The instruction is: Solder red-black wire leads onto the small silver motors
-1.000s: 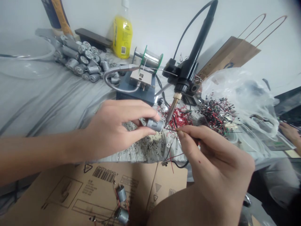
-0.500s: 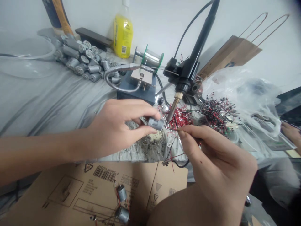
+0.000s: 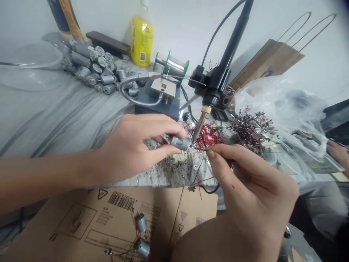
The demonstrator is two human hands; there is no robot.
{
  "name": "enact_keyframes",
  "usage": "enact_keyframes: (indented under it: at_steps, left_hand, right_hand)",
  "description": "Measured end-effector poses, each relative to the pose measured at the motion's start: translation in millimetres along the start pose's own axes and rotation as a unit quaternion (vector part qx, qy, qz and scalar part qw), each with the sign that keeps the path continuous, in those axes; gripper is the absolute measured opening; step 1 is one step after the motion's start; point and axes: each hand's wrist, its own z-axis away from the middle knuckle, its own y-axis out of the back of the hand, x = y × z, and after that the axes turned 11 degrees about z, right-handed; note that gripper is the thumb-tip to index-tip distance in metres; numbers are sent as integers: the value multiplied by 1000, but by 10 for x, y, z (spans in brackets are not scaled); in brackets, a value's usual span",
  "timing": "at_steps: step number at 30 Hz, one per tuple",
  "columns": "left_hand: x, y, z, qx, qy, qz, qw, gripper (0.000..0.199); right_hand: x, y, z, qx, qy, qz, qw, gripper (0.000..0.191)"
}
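Between thumb and fingers, my left hand (image 3: pixel 136 145) grips a small grey electric motor (image 3: pixel 180 142), its terminal end facing right. My right hand (image 3: pixel 245 178) pinches a thin wire (image 3: pixel 200 148), whose end reaches the motor's terminal. Right at that meeting point is the tip of a soldering iron (image 3: pixel 200 125), clamped in a black stand above. A small switch (image 3: pixel 192 189) dangles on red and black leads below my right fingertips. Whether the wire is joined to the terminal is too small to tell.
A solder spool (image 3: pixel 177 67) sits on the feeder box (image 3: pixel 163 89) behind my hands. Grey motors (image 3: pixel 92 67) are piled at the back left. Red wires (image 3: pixel 211 134) and a wired-parts heap (image 3: pixel 253 127) lie right. Wired motors (image 3: pixel 141 248) rest on cardboard (image 3: pixel 81 203) below.
Almost nothing differs. Both hands keep their holds on the motor and wire at the iron's tip, and the whole view has shifted very slightly.
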Motion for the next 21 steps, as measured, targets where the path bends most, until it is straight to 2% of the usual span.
enact_keyframes:
  at_steps: [21]
  left_hand:
    - [4,11,2,-3,-5,-8,1000,10]
  right_hand:
    - [7,-18,-20,-3,5,-11,1000,11]
